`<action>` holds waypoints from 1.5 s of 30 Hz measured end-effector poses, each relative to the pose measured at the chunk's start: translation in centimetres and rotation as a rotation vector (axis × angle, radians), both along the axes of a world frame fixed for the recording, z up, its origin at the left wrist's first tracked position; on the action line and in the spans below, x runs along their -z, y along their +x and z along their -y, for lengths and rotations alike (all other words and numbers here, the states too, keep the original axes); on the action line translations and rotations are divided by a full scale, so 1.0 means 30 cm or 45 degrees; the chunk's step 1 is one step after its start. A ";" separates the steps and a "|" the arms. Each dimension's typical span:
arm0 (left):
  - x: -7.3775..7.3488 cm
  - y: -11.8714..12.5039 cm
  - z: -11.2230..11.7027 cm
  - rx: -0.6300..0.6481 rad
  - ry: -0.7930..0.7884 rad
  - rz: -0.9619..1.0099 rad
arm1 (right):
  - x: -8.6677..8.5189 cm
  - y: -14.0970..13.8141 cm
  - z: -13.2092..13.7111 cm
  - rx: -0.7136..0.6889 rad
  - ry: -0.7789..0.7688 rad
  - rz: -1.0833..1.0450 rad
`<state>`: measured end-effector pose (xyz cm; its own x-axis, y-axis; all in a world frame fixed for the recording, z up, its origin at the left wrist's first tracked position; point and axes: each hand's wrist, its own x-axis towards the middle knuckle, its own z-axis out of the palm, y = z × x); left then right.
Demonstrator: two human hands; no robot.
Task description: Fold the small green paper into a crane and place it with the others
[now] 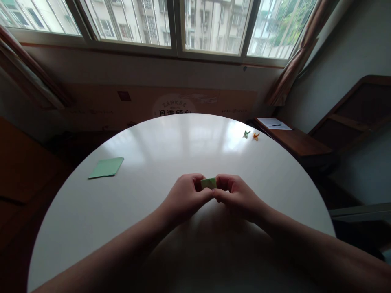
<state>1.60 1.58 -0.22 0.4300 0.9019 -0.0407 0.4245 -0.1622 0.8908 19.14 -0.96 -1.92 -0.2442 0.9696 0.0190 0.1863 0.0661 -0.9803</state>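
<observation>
A small folded piece of green paper [209, 183] is held between my two hands, above the middle of the table. My left hand [188, 194] grips its left side, thumb in front and fingers curled behind. On the right side, my right hand [236, 193] pinches the paper with thumb and bent fingers. Both thumb tips meet near the paper's lower edge. The fingers cover part of it, so its full folded shape is hidden.
The round white table [152, 162] bears a stack of light green paper [106, 167] at left. A green folded paper figure [246, 134] and an orange folded paper figure [255, 136] stand near the far right edge. Beyond them, a wooden chair [308, 142] carries white paper [271, 123] and a pen [276, 125].
</observation>
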 end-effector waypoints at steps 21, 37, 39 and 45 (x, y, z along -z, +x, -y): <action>-0.057 -0.037 -0.025 0.017 -0.027 -0.059 | -0.013 0.016 -0.010 0.110 -0.170 -0.136; -0.053 -0.023 -0.007 0.121 -0.129 -0.006 | 0.001 0.010 -0.013 -0.027 -0.132 -0.152; -0.052 -0.022 -0.004 0.107 -0.118 -0.010 | -0.001 0.008 -0.013 -0.026 -0.166 -0.173; -0.057 -0.025 -0.009 0.115 -0.109 -0.034 | -0.016 0.004 -0.012 -0.047 -0.310 -0.266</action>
<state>0.85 1.84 1.50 0.5068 0.8525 -0.1283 0.4354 -0.1247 0.8916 19.27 -0.61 -1.43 -0.2943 0.9424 -0.1591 -0.0185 -0.1721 -0.9849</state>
